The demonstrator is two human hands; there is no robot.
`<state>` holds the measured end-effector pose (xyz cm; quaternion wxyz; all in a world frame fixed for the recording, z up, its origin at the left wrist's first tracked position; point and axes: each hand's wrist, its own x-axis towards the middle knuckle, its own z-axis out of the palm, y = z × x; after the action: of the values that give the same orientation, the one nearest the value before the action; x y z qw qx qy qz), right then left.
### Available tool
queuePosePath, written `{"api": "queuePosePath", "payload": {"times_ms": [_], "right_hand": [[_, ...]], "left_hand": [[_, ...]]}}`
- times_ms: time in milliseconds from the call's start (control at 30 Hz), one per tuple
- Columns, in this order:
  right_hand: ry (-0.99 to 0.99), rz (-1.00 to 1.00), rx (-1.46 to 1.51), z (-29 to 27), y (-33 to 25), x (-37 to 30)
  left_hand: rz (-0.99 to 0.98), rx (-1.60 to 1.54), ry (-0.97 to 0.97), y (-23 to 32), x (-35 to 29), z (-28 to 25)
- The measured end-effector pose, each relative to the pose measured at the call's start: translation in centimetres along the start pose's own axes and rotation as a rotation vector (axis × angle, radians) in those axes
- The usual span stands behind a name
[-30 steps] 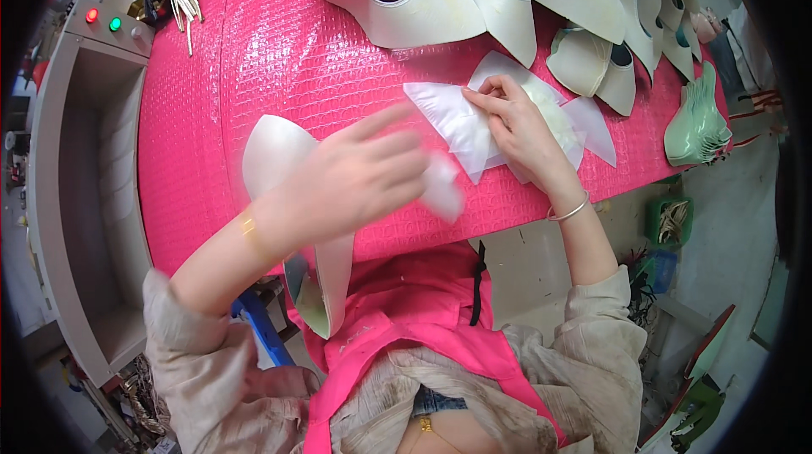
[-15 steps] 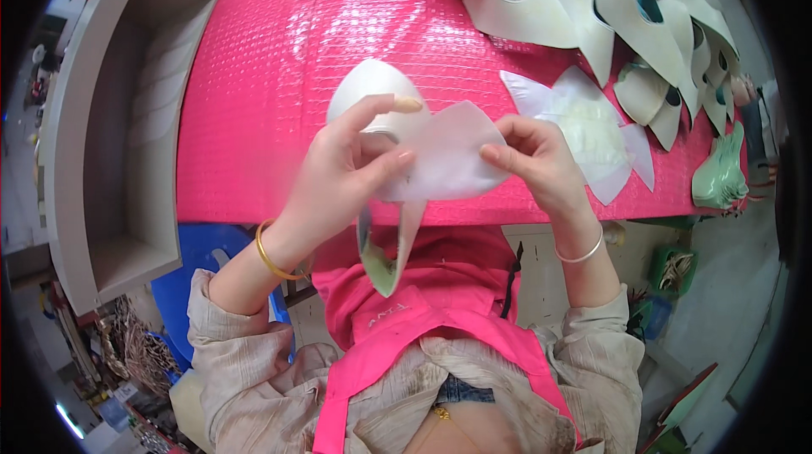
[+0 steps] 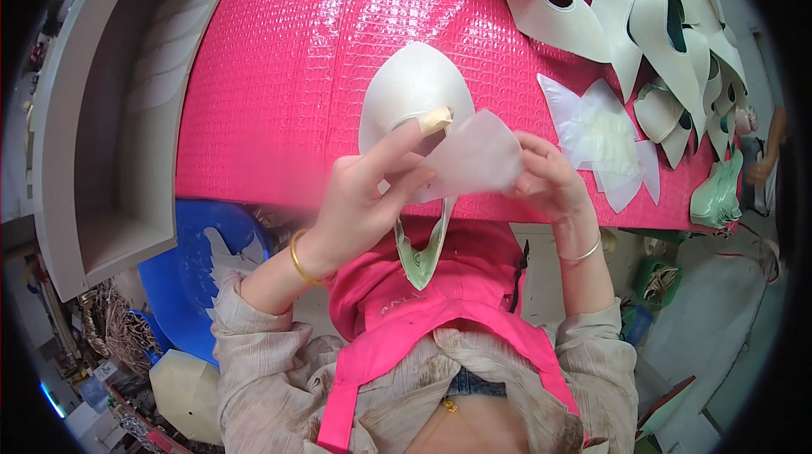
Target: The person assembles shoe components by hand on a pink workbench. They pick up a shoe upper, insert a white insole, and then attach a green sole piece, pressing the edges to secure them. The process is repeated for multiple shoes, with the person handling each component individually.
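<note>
A thin, translucent white curved piece [image 3: 480, 151] is held up between my two hands above the table's near edge. My left hand [image 3: 372, 179] pinches its left end; a beige covering wraps one raised fingertip. At the opposite end, my right hand [image 3: 550, 175] is closed on the edge, its fingertips partly behind the piece. Beneath them lies a white pointed shoe upper [image 3: 414, 77], toe away from me. Its heel part, with pale green lining [image 3: 419, 266], hangs over the table edge toward my pink apron. The hands and the piece cover the upper's middle.
The pink-covered table [image 3: 279, 107] carries a pile of white shoe uppers [image 3: 655, 22] at the far right. Nearer lies a stack of translucent white pieces [image 3: 592, 137], with green glossy shaped pieces [image 3: 717, 192] beyond it. A grey open shelf box [image 3: 110, 132] borders the left side, above a blue chair [image 3: 190, 259].
The view has shifted, and the upper sits further right in it. The translucent piece is turned more, and my right fingers have curled behind its edge. My left hand still pinches it.
</note>
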<state>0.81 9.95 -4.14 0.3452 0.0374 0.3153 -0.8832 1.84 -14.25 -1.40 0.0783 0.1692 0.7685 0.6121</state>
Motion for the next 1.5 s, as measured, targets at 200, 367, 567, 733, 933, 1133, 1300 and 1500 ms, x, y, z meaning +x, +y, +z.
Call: {"api": "queuePosePath", "payload": {"times_ms": [200, 367, 567, 733, 933, 1133, 1300, 1500], "right_hand": [[0.032, -0.197, -0.355, -0.3, -0.8, -0.6], [0.199, -0.535, -0.992, 2.2, -0.9, 1.7], [0.355, -0.346, -0.907, 3.0, -0.5, 0.7], [0.119, -0.199, -0.346, 1.3, -2.5, 6.5], [0.236, 0.102, -0.019, 0.0, 3.6, 6.5], [0.289, 0.180, -0.176, 0.8, 3.3, 6.8], [0.144, 0.261, -0.692, 1.3, 3.0, 10.4], [0.377, 0.281, -0.956, 3.9, 3.8, 11.4]], "left_hand": [[-0.132, -0.235, 0.053, -0.2, 0.7, -0.9], [-0.141, -0.164, -0.022, 0.2, 0.5, -0.6], [-0.048, -0.193, 0.215, -1.2, 1.1, -1.4], [-0.197, 0.015, 0.297, -7.2, 5.4, -3.8], [-0.326, 0.009, 0.159, -6.7, -0.6, -2.9], [0.029, 0.914, 0.101, -5.9, -3.1, -0.2], [-0.396, -0.049, 0.282, -7.3, -2.2, -2.5], [-0.462, -0.115, 0.347, -8.4, -2.0, -3.1]]}}
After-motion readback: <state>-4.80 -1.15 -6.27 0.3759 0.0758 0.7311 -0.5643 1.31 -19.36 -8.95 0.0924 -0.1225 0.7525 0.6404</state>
